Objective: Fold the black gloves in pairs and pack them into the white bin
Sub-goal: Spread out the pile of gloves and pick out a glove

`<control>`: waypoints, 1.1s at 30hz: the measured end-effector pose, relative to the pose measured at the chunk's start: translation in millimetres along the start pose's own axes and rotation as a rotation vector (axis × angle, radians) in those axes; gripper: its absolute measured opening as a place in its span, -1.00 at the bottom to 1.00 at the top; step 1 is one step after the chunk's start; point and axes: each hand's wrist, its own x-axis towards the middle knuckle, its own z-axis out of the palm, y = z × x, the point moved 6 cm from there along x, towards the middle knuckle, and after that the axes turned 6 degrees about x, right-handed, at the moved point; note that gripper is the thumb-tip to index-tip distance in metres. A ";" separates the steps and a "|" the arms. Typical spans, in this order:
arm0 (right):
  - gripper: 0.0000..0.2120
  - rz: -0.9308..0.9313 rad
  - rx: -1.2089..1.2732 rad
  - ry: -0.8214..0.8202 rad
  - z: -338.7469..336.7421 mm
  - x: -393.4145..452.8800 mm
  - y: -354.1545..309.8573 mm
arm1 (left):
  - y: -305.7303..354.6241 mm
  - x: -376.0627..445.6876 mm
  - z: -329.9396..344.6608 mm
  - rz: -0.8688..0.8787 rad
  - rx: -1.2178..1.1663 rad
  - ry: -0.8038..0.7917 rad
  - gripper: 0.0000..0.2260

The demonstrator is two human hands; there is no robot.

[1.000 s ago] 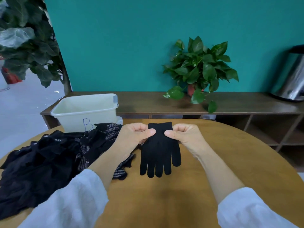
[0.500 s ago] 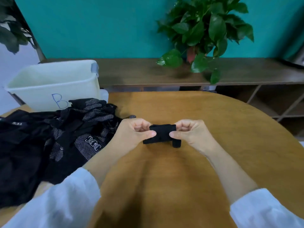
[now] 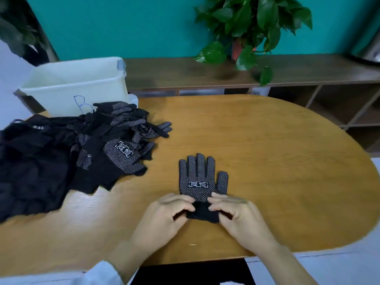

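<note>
A black glove pair (image 3: pixel 202 177) with white grip dots and a white logo lies flat on the wooden table (image 3: pixel 277 161), fingers pointing away from me. My left hand (image 3: pixel 164 219) and my right hand (image 3: pixel 238 217) pinch its plain black cuff from either side at the near end. A heap of black gloves (image 3: pixel 115 140) lies to the left. Behind that heap stands the white bin (image 3: pixel 76 87), marked with a blue letter B.
Dark black cloth (image 3: pixel 26 167) spreads over the table's left part beside the heap. A low wooden shelf (image 3: pixel 308 70) with a potted plant (image 3: pixel 250 27) runs along the teal wall. The table's near edge is just under my wrists.
The glove pair, held up by the cuff and then bunched between my hands, now lies spread flat with its dotted side up. My hands came nearer to me, and the camera tilted down.
</note>
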 end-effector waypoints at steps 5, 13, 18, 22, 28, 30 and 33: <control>-0.61 0.079 0.064 0.160 -17.7 -2.9 -12.5 | 1.8 -5.8 -14.3 -0.072 0.001 0.039 -0.64; -0.21 0.214 -0.473 -0.204 32.5 36.2 -29.0 | -1.3 20.9 19.1 -0.041 0.513 -0.235 -0.44; 0.01 0.227 -0.551 -0.280 55.6 37.5 -19.9 | -20.9 2.5 18.6 -0.130 0.621 -0.311 -0.39; -0.01 0.212 -0.561 -0.284 59.9 48.8 -18.5 | -27.1 6.6 12.0 -0.147 0.643 -0.328 -0.40; 0.07 0.232 -0.559 -0.327 61.4 53.1 -16.0 | -29.2 7.1 1.5 -0.063 0.648 -0.233 -0.31; 0.06 0.238 -0.520 -0.339 58.1 55.7 -18.1 | -30.9 2.1 -9.7 -0.030 0.558 -0.175 -0.25; -0.03 0.178 -0.510 -0.298 55.6 63.7 -32.1 | -37.2 -7.6 -43.9 -0.018 0.490 -0.043 -0.37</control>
